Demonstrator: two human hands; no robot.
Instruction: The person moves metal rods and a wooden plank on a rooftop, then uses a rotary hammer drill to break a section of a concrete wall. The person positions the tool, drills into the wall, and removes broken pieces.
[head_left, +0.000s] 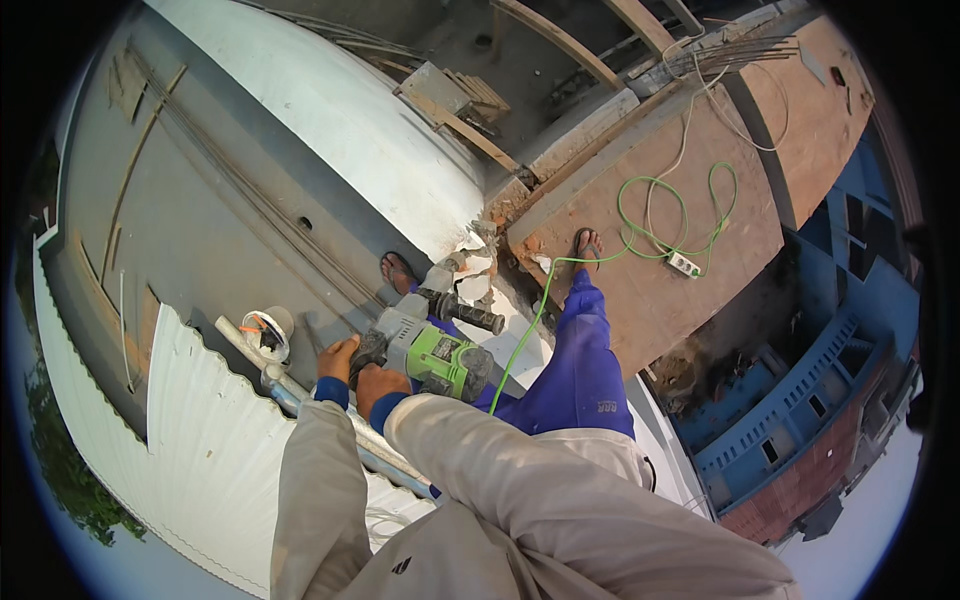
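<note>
A green and grey demolition hammer (442, 356) lies across the space before my legs, its front end towards broken masonry (476, 274) at the end of a white wall. My left hand (339, 360) is closed on the hammer's black rear grip. Just beside it, my right hand (379, 388) also wraps this rear part. The black side handle (480, 317) sticks out with no hand on it. A green cable (529, 330) runs past my leg to a white power strip (683, 264). The chisel's tip cannot be made out among the rubble.
My sandalled feet stand on either side of the broken wall. A white bucket (279, 330) stands by a pipe (240, 341) and corrugated roofing sheets (202, 405). Long rods (247, 191) lie on the grey slab. Beyond the brown slab's edge (720, 315) is a drop.
</note>
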